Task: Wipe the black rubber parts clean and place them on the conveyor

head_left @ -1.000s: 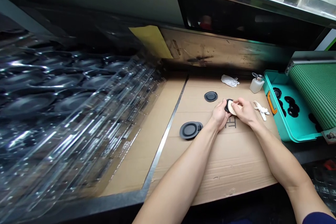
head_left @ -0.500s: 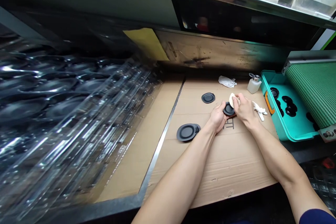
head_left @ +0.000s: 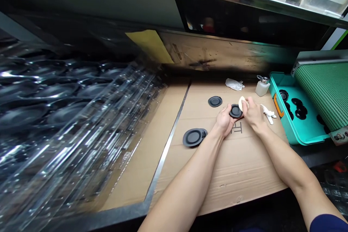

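The black rubber disc (head_left: 235,111) sits at the centre of the work, just above the printed characters on the cardboard sheet (head_left: 217,174). The left hand (head_left: 224,120) cradles it from the near side, its fingers curled against the lower edge, while the right hand (head_left: 254,114) pinches a white cloth pad (head_left: 241,103) and presses it to the disc's upper right rim, so both hands are closed on their things. A thin reddish edge shows under the disc, too small to identify. Other discs lie in several places: a single disc (head_left: 215,101) just above the left hand, a small stack of discs (head_left: 193,137) lower left of the hands, and a scatter of discs (head_left: 300,112) in the teal tray (head_left: 282,127) at the right. More dark round shapes fill the clear plastic trays (head_left: 81,116) across the left of the frame, so plenty of pieces remain in view – which ones count as finished, the pictures cannot tell. A pump-top bottle (head_left: 262,87) and crumpled white cloth (head_left: 234,84) wait at the top of the cardboard.
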Tool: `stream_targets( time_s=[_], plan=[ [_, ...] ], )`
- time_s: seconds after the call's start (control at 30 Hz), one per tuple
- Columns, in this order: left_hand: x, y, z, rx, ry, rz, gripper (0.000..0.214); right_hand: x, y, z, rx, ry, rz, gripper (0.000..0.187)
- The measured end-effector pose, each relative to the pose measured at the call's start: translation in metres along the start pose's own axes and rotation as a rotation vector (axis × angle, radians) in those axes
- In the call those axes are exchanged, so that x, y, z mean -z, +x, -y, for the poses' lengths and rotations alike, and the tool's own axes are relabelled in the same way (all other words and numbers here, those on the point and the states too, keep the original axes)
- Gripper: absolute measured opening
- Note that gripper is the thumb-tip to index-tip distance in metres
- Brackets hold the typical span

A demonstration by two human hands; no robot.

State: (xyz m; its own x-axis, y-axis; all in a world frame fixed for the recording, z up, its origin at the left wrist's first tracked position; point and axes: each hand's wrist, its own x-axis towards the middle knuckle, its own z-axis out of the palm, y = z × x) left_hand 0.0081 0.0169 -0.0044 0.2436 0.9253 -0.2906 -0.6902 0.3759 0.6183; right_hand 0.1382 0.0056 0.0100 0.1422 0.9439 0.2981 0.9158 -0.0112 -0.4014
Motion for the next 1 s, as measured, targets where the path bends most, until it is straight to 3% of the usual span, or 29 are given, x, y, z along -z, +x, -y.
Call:
stream_targets(
  time_s=[0.1, 0.17, 0.33, 0.43, 0.57, 0.7, 0.9, 1.0],
  plan=[
    [0.002, 0.001, -0.007, 0.033, -0.021, 0.018, 0.04, 0.005, 0.009, -0.02, -0.08, 0.108, -0.089, 0.032],
    [0.005, 0.001, -0.012, 0.047, -0.061, 0.02, 0.045, 0.007, 0.008, -0.027, -0.085, 0.146, -0.073, 0.033],
    [0.009, -0.001, -0.022, 0.063, -0.156, 0.036, 0.048, 0.015, -0.007, -0.012, 0.064, 0.101, 0.139, 0.027],
    [0.01, -0.002, -0.024, 0.058, -0.171, 0.038, 0.043, 0.027, -0.009, -0.007, 0.152, -0.024, 0.085, 0.028],
    [0.011, 0.001, -0.023, 0.055, -0.188, 0.014, 0.042, 0.049, -0.002, -0.026, -0.039, -0.339, -0.03, 0.028],
    [0.011, 0.004, -0.022, 0.034, -0.205, -0.006, 0.044, 0.056, 0.005, -0.042, -0.133, -0.361, 0.138, 0.026],
    [0.003, -0.001, -0.015, 0.019, -0.173, 0.034, 0.043, 0.03, -0.007, -0.005, 0.268, 0.112, 0.009, 0.029],
    [-0.006, -0.007, -0.007, 0.015, -0.157, 0.075, 0.043, 0.014, -0.017, 0.013, 0.313, 0.132, -0.007, 0.031]
  ],
)
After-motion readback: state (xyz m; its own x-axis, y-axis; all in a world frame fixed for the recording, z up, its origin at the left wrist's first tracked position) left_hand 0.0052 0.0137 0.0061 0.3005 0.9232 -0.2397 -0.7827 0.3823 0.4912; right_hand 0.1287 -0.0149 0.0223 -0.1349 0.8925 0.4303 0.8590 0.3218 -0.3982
